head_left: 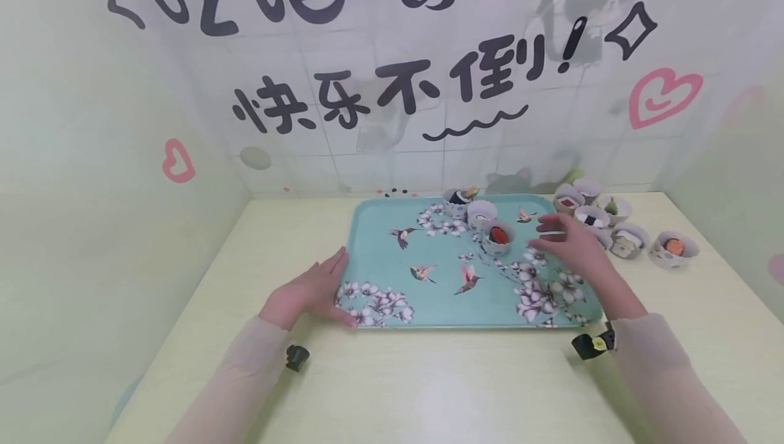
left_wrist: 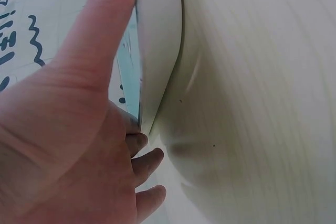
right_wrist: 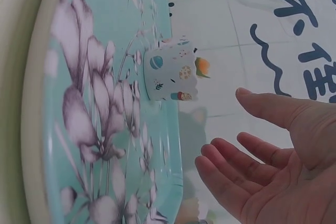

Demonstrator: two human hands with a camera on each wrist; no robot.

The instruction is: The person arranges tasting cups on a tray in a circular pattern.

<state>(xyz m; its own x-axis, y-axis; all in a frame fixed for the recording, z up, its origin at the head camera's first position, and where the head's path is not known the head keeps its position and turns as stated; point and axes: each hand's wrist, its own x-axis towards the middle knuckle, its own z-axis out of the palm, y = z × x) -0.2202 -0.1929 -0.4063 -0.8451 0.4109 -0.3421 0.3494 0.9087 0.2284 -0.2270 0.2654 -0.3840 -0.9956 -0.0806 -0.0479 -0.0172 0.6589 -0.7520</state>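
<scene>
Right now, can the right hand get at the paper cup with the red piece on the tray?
Probably yes. The right hand hovers open just beside the cup with the red piece, nothing between them; the other cups on the tray stand behind it.

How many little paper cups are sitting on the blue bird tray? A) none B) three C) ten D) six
B: three cups stand on the tray, near its far edge: one with a red filling, a white one and a dark one. The other cups sit on the table beside it, past the right hand.
</scene>
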